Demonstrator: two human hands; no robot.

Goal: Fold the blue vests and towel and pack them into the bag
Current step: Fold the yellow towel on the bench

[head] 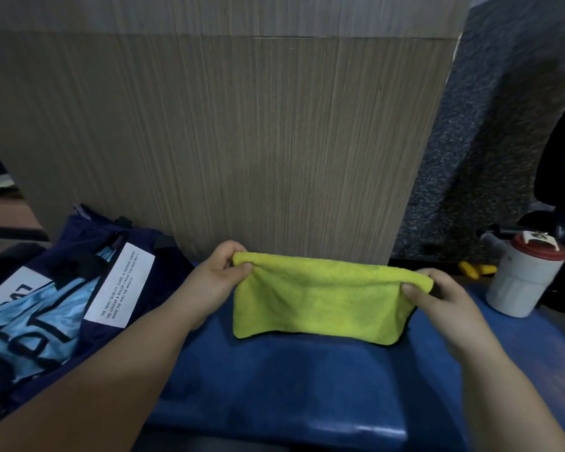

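Label [119, 285] on bag [167, 269]: "WHERE THE WAS THE MIRACLE".

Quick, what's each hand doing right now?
Left hand: pinches the towel's left top corner.
Right hand: pinches its right top corner.

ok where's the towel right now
The towel is centre of the head view, over the blue surface, top corners pinched by left hand and right hand, bag on its left.

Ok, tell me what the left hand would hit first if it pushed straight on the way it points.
The left hand pinches a corner of the yellow towel; beyond that it would probably meet the wood-grain panel just behind, though depth is unclear.
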